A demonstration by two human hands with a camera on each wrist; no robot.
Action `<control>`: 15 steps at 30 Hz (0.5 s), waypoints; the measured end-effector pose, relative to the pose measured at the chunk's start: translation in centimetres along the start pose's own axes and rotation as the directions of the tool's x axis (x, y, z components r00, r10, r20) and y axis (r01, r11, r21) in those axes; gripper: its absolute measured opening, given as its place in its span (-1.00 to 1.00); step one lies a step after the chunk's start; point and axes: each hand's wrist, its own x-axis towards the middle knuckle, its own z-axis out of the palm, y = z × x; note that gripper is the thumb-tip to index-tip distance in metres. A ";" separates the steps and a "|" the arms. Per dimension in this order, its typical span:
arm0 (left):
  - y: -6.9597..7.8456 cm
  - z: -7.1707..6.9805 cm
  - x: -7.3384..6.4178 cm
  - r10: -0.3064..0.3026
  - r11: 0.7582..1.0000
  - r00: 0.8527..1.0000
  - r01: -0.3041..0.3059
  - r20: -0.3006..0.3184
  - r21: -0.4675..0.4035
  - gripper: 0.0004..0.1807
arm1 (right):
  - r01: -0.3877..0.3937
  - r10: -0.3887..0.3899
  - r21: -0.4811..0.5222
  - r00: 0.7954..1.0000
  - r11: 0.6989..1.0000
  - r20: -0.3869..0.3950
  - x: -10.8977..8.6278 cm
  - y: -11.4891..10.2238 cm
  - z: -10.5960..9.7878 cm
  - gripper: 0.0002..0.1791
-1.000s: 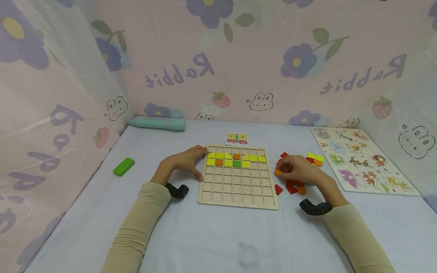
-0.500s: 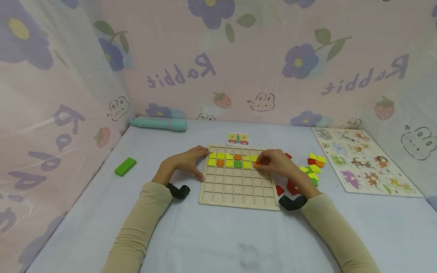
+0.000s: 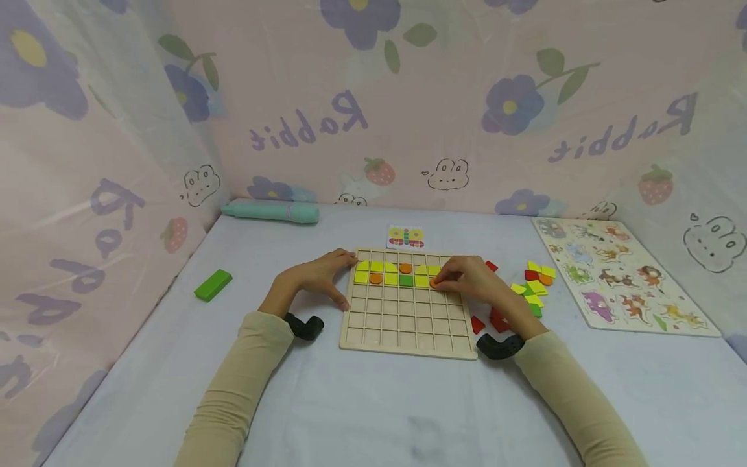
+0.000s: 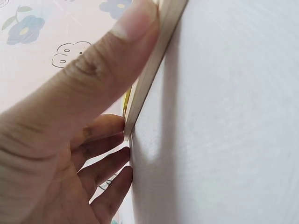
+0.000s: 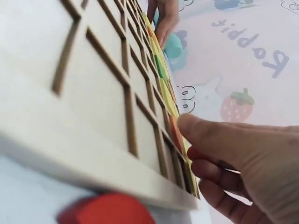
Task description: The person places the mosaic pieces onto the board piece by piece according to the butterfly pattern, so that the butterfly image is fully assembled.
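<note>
A wooden grid board (image 3: 403, 324) lies mid-table, with yellow tiles (image 3: 376, 266), a green square tile (image 3: 406, 281) and orange round tiles (image 3: 376, 279) in its upper rows. My right hand (image 3: 471, 277) is over the board's right side, thumb and fingers at an orange round tile (image 3: 433, 283) in the second filled row. In the right wrist view the thumb touches this orange tile (image 5: 176, 133), which sits low in its cell; other fingertips are partly hidden. My left hand (image 3: 318, 275) rests spread against the board's left edge, thumb and fingertips touching it (image 4: 156, 60).
Loose red, yellow, green and orange tiles (image 3: 533, 288) lie right of the board. A small pattern card (image 3: 406, 237) is behind it. An animal puzzle board (image 3: 621, 275) lies far right, a green block (image 3: 213, 285) at left, and a teal pen-shaped object (image 3: 271, 211) at the back left.
My right hand has carried an orange round tile from the loose pile leftward onto the board, then lowered it slightly into a cell. The left hand stays at the board's edge.
</note>
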 end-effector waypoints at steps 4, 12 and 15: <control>0.2 0.0 -0.1 -0.002 1.000 1.000 0.002 -0.001 0.004 0.11 | -0.032 0.030 -0.038 0.998 0.999 -0.055 -0.6 0.6 -1.2 -0.86; 0.3 -0.1 -0.2 0.000 1.000 1.000 0.000 -0.003 0.005 0.10 | -0.156 0.128 -0.117 0.967 0.981 -0.220 -3.7 3.8 -4.7 -0.86; 0.3 -0.1 -0.3 0.002 1.000 1.000 -0.002 -0.006 0.000 0.09 | -0.253 0.221 -0.113 0.945 0.961 -0.241 -5.2 5.2 -6.0 -0.82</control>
